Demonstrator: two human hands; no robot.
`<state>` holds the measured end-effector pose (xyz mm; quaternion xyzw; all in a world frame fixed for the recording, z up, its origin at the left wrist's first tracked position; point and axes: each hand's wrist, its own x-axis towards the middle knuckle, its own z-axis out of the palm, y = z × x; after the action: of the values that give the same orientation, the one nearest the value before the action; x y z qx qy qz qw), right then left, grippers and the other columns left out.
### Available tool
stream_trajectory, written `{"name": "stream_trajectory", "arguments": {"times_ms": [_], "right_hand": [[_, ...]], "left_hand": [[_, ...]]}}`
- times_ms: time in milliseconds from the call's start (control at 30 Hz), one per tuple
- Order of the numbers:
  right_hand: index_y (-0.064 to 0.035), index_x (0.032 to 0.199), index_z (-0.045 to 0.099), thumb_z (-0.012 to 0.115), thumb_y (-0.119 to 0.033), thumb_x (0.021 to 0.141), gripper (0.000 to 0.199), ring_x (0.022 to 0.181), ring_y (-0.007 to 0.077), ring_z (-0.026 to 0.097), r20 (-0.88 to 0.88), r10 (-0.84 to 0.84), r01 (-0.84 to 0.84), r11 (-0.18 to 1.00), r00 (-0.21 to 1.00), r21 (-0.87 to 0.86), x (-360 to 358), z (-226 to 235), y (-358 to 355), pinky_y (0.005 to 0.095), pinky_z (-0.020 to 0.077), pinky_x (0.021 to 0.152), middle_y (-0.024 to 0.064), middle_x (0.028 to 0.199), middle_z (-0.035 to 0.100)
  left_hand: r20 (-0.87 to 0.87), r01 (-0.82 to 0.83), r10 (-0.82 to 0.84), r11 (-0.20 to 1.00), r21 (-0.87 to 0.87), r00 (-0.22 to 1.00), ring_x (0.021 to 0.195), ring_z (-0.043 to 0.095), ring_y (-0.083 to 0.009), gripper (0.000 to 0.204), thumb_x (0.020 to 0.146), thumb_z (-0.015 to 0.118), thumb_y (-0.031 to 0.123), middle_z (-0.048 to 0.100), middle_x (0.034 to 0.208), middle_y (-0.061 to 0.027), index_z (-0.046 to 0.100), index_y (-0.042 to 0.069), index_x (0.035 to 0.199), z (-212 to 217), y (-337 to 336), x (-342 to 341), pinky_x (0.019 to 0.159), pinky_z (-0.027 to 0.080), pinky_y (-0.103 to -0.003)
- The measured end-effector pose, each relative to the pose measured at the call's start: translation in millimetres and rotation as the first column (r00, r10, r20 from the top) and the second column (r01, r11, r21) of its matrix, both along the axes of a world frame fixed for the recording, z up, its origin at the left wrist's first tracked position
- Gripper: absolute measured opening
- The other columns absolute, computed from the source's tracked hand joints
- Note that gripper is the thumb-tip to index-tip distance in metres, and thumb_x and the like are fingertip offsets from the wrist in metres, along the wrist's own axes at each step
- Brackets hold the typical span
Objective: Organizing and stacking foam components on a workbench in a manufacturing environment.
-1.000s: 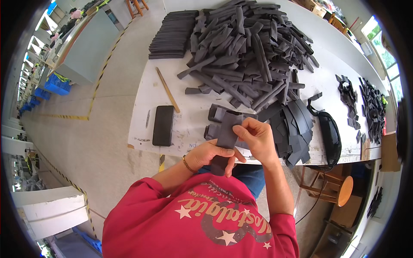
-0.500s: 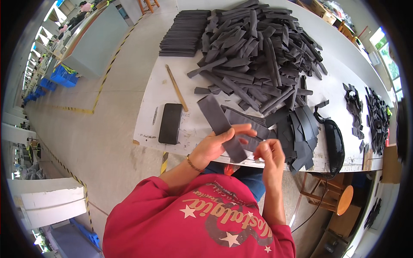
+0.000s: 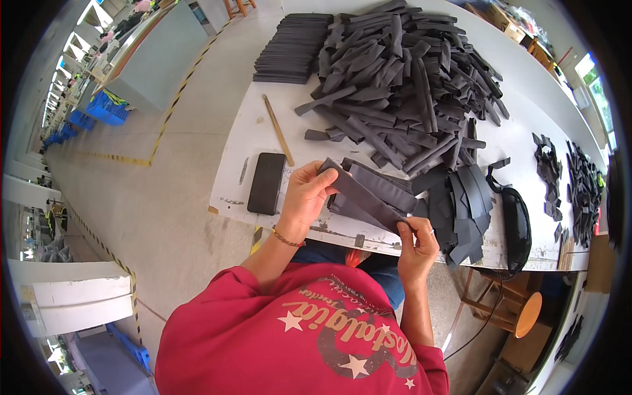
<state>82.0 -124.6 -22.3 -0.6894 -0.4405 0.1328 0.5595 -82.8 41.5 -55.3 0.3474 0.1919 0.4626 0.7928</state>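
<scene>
A dark grey fabric strip [image 3: 365, 197] is stretched between my two hands above the table's near edge. My left hand [image 3: 308, 194] pinches its upper left end between thumb and fingers. At the lower right end, my right hand [image 3: 417, 242] grips the strip with thumb and fingertips. Just beyond lies a small stack of folded dark fabric pieces [image 3: 378, 182], partly covered by the held strip. Right of my right hand, flat dark pieces [image 3: 471, 207] lie fanned over one another. A black phone [image 3: 266, 184] rests left of my left hand.
A large heap of dark strips [image 3: 408, 85] fills the table's far middle, beside a neat stack of strips [image 3: 293, 49]. A wooden stick [image 3: 278, 130] lies behind the phone. A black pouch [image 3: 515, 224] sits at the right near edge, above a wooden stool [image 3: 526, 311].
My left hand has turned and risen, and now pinches the strip's end instead of supporting its middle. My right hand has taken the other end, and the strip is drawn out between them.
</scene>
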Motion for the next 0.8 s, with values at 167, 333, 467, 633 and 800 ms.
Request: {"name": "stream_trajectory", "arguments": {"times_ms": [167,333,467,633,800], "right_hand": [[0.0019,0.089,0.064,0.068,0.003,0.083,0.008,0.073,0.0147,0.055,-0.038,-0.017,0.016,1.0,0.999,-0.018,4.9,-5.2,0.5,0.0257,0.0445,0.068,0.0066,0.081,0.06],[0.0019,0.089,0.065,0.068,0.002,0.083,0.007,0.073,0.0131,0.055,-0.06,-0.023,0.023,1.0,0.998,0.004,6.1,-9.9,-1.8,0.0248,0.0439,0.068,0.0052,0.081,0.06],[0.0007,0.091,0.065,0.068,0.0,0.085,0.007,0.072,0.0087,0.053,-0.146,-0.049,0.044,0.998,0.988,-0.037,11.0,-19.1,-1.6,0.0226,0.0431,0.067,0.0013,0.079,0.059],[0.0001,0.096,0.061,0.069,-0.004,0.087,0.013,0.069,0.0049,0.05,-0.452,-0.141,0.083,0.986,0.881,-0.146,23.0,-26.3,-0.8,0.0191,0.0415,0.065,-0.0026,0.077,0.056],[-0.0005,0.096,0.057,0.07,-0.003,0.083,0.019,0.067,0.0054,0.046,-0.266,-0.2,0.103,0.936,0.943,-0.336,16.4,-61.5,-15.8,0.0209,0.0393,0.06,-0.0027,0.073,0.051]], "left_hand": [[0.005,0.013,-0.014,0.998,0.054,1.0,0.088,0.069,-0.0212,0.016,0.093,0.061,0.007,0.069,0.097,-0.0166,0.065,-0.005,0.103,0.8,-3.7,0.7,0.078,0.059,-0.033],[0.01,0.046,-0.046,0.997,0.06,0.999,0.09,0.068,-0.0212,0.017,0.093,0.061,0.006,0.068,0.098,-0.0168,0.064,-0.004,0.106,-1.2,-6.6,2.0,0.079,0.058,-0.032],[-0.112,0.021,-0.025,0.999,-0.032,0.993,0.085,0.067,-0.0158,0.018,0.092,0.063,0.009,0.069,0.097,-0.0116,0.065,-0.003,0.105,-10.6,-5.5,1.4,0.075,0.057,-0.028],[-0.552,0.0,0.114,0.979,0.202,0.826,0.072,0.06,-0.0101,0.017,0.087,0.069,0.013,0.066,0.088,-0.0043,0.066,-0.002,0.094,-18.1,-16.8,-6.0,0.065,0.05,-0.024],[-0.693,0.02,0.471,0.819,0.573,0.546,0.069,0.053,-0.0132,0.018,0.077,0.077,0.012,0.056,0.079,-0.0052,0.065,0.0,0.083,-52.0,-45.0,-13.3,0.064,0.046,-0.027]]}}
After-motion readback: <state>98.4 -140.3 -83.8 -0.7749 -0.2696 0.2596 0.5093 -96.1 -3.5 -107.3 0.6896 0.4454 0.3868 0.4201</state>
